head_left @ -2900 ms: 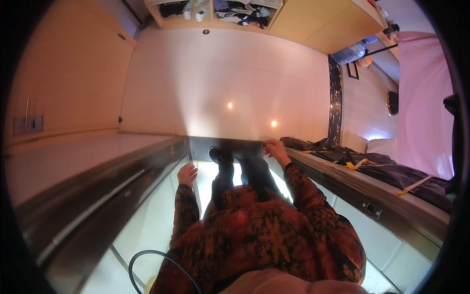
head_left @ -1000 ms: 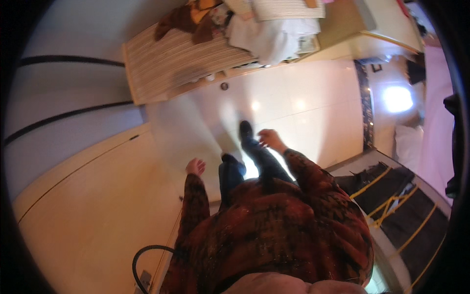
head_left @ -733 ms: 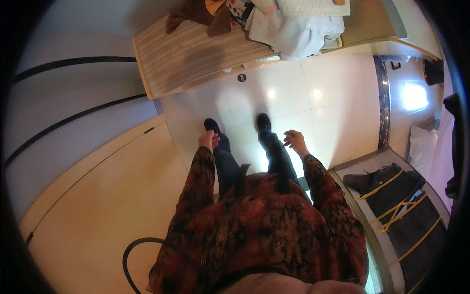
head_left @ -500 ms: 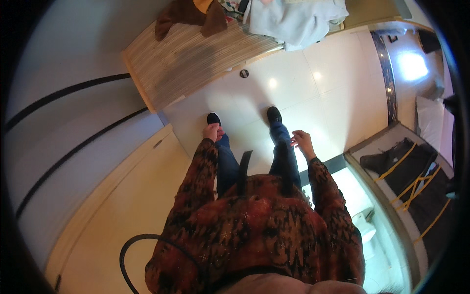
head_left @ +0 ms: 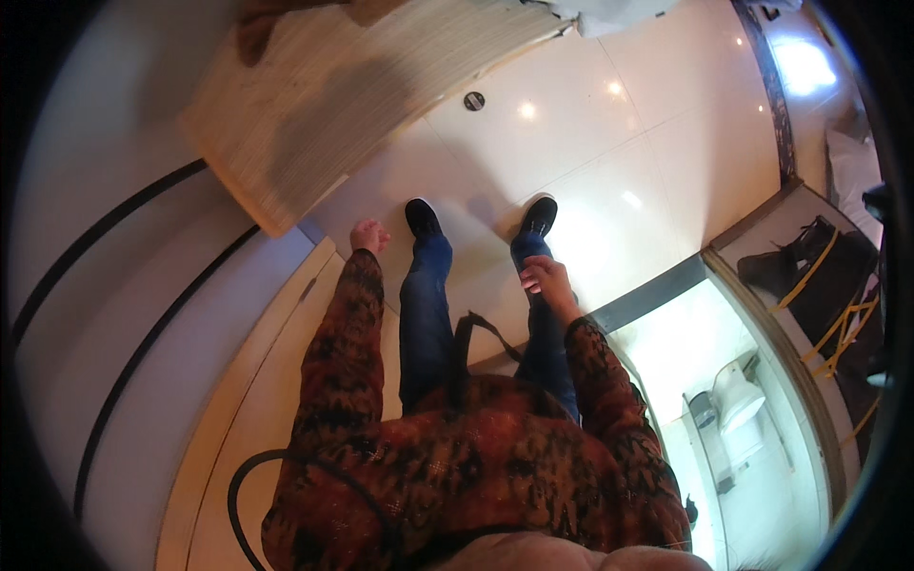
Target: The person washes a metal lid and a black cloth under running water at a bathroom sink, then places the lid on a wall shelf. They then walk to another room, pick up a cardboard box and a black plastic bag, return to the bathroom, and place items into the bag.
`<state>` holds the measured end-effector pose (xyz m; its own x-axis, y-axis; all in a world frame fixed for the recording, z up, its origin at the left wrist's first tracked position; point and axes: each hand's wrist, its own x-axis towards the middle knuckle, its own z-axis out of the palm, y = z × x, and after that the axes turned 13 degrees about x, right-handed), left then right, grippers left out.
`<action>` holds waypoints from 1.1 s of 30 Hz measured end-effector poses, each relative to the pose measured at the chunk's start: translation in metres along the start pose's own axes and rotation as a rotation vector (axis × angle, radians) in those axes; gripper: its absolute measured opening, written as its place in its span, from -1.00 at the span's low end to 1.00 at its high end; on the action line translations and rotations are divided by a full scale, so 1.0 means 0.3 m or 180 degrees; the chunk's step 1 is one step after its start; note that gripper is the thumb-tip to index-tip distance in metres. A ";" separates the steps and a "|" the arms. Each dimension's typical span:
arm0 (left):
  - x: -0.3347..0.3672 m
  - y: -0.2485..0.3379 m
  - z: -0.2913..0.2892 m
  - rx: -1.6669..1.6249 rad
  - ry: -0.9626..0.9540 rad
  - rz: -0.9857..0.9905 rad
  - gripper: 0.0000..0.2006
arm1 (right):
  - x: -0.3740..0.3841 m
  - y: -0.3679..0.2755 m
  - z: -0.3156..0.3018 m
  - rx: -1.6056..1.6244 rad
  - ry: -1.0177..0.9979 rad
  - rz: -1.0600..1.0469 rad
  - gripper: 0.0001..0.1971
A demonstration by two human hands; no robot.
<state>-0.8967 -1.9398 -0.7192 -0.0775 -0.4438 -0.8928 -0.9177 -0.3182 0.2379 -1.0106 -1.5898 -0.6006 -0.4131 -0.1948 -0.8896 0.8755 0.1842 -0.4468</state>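
My left hand [head_left: 369,236] hangs in front of me, fingers curled in, with nothing visible in it. It is apart from the corner of the wood-grain tabletop [head_left: 276,124], which is ahead and to the left. My right hand [head_left: 546,277] hangs over my right trouser leg, its fingers loosely bent and slightly apart, holding nothing. A black strap [head_left: 463,333] dangles in a loop between my legs. Both dark shoes [head_left: 540,216] stand on the pale tiled floor [head_left: 609,181].
Brown cloth [head_left: 262,29] and white cloth [head_left: 609,14] lie along the table's far side. A small dark disc [head_left: 474,101] is on the floor. At right, a doorway shows a toilet [head_left: 738,400]; beyond it is a dark bundle with yellow cords [head_left: 828,285]. Pale wooden panelling [head_left: 243,419] stands at left.
My left hand has swung out to the left and forward, and my right hand has moved inward over the leg. The table and doorway have shifted in view as my body moved.
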 end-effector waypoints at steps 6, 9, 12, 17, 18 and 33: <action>0.318 0.110 -0.024 0.0341 0.0534 0.0833 -0.76 | 0.131 0.089 -0.005 0.0177 0.0056 0.0114 -0.76; 0.473 0.150 -0.043 -0.0212 0.0828 0.0549 -0.72 | 0.195 0.137 0.002 0.0368 0.0109 0.0257 -0.78; 0.653 0.136 -0.125 0.0240 0.0865 0.0712 -0.63 | 0.249 0.169 0.023 0.0541 0.0152 0.0376 -0.79; 0.981 0.108 -0.287 0.4427 0.1133 0.2158 -0.44 | 0.300 0.191 0.047 0.0739 0.0061 0.0445 -0.79; 1.025 0.118 -0.302 0.4275 0.1040 0.2170 -0.43 | 0.310 0.192 0.045 0.0740 0.0075 0.0457 -0.79; 1.091 0.211 -0.328 0.1871 0.1590 0.3176 -0.46 | 0.386 0.216 0.029 0.0773 0.0016 0.0566 -0.78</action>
<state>-0.9420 -2.1877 -0.9587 -0.7975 -0.5841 -0.1508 -0.5891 0.7002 0.4034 -0.9995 -1.6090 -0.7316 -0.2486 -0.1752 -0.9526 0.9683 -0.0209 -0.2489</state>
